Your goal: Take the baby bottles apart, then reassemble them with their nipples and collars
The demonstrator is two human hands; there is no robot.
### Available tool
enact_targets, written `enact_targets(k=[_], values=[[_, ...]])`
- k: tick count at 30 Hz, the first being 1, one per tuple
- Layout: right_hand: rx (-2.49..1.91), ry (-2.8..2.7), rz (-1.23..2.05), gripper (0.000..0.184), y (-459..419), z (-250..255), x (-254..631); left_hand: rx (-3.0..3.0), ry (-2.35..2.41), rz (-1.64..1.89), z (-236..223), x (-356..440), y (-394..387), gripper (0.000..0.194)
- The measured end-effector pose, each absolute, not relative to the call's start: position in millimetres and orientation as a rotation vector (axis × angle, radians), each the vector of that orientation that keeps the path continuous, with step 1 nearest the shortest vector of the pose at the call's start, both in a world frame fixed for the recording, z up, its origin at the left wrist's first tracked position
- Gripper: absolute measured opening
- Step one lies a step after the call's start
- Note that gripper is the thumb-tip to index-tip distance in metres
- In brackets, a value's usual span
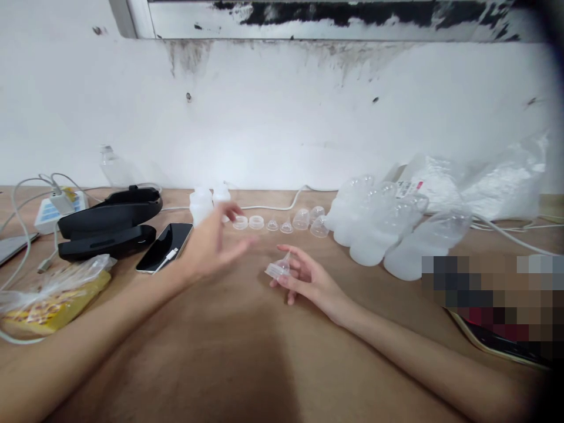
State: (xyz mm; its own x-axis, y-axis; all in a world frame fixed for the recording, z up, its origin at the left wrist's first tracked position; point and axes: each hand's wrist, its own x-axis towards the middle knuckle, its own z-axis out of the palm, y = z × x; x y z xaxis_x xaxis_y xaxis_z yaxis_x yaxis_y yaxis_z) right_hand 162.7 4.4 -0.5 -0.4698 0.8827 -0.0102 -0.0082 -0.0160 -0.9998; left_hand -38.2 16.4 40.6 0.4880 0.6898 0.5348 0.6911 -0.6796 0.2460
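My right hand (319, 285) holds a clear baby bottle nipple set in a screw ring (278, 269) between thumb and fingers, above the table. Stretched out to the left, my left hand (211, 244) is slightly blurred, its thumb and fingers apart. Its fingertips are beside the white bottle bodies (201, 202), and whether they touch is unclear. A row in front of me has screw rings (256, 222), loose nipples (286, 227) and several clear dome caps (301, 219). To the right stand or lean several milky bottles with clear caps (370, 244).
On the left are a black case (110, 214), a phone with a cable end (165, 247), a bagged yellow packet (66, 302) and a power strip (57, 208). Plastic bags (480, 182) lie at the back right. Another phone (489, 341), partly pixelated, is at the right edge.
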Motion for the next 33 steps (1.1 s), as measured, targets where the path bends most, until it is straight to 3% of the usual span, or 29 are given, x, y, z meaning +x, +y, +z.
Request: enact_targets(k=[3,7,12,16,20,29,33], values=[[-0.916,-1.472,1.611,0.057,6,0,163,-2.011,-1.526,-1.368,42,-73,54,0.061],[-0.909,-1.466,1.624,0.054,5,0,162,-1.897,-1.925,-1.198,29,-114,88,0.086],[-0.865,-1.399,1.666,0.050,6,1,166,-2.047,-2.170,-1.186,30,-111,81,0.053],[-0.789,-1.224,1.733,0.041,12,4,173,-2.369,-1.901,-1.299,38,-76,57,0.044],[-0.762,-1.109,1.715,0.033,19,4,180,-2.761,-1.662,-1.163,36,-40,29,0.033],[-0.784,-1.057,1.735,0.021,21,1,182,-3.150,-1.718,-1.371,5,-31,22,0.049],[-0.717,-1.031,1.757,0.012,26,2,185,-3.015,-1.808,-1.592,4,-36,26,0.045]])
